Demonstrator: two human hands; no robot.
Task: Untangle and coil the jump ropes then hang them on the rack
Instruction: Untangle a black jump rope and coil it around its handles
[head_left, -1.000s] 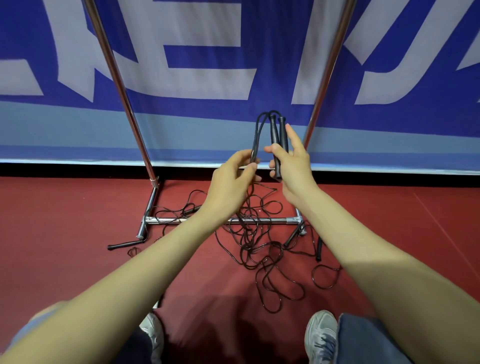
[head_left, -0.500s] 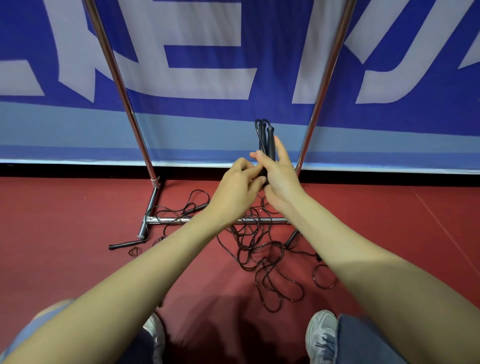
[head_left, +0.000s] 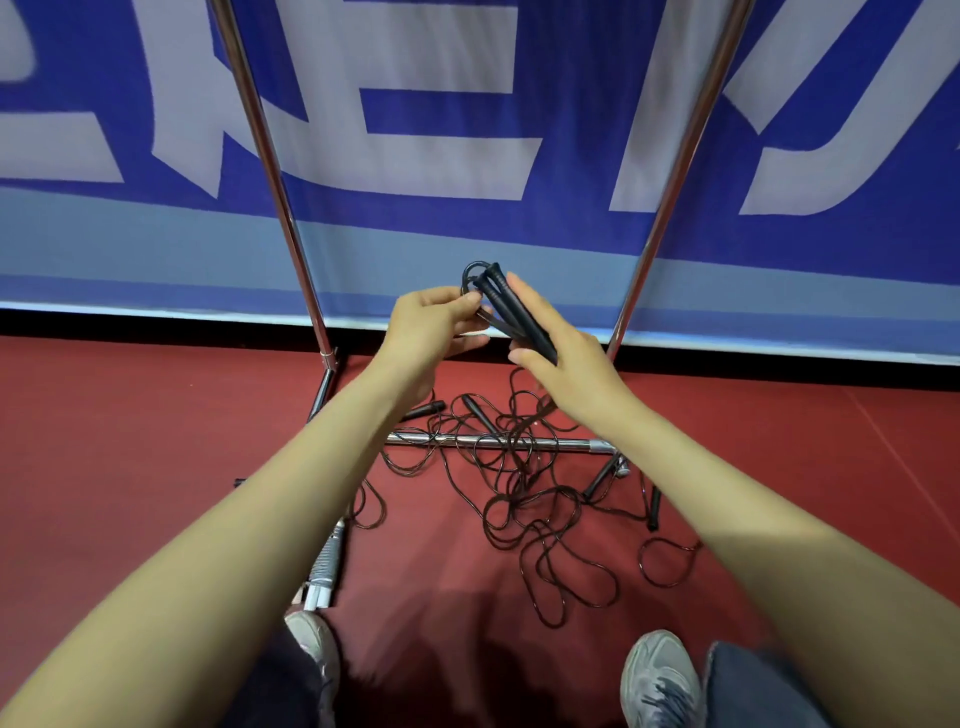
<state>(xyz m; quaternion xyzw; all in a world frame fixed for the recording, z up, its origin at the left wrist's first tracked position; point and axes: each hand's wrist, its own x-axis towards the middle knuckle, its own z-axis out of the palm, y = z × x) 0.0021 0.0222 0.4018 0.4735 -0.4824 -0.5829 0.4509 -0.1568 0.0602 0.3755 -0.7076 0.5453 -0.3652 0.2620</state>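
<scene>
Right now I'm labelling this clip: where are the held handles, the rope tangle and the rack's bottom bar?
handles (head_left: 506, 304), head view, middle of the black grips.
rope tangle (head_left: 511, 470), head view, dense knot of cords on the floor.
bottom bar (head_left: 566, 444), head view, bare chrome stretch.

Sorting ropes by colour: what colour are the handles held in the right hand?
Black. The handles show best in the head view.

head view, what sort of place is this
Probably an indoor sports hall or gym: a red sports floor, a big blue-and-white banner along the wall, and black jump ropes tangled at the foot of a metal rack.
</scene>
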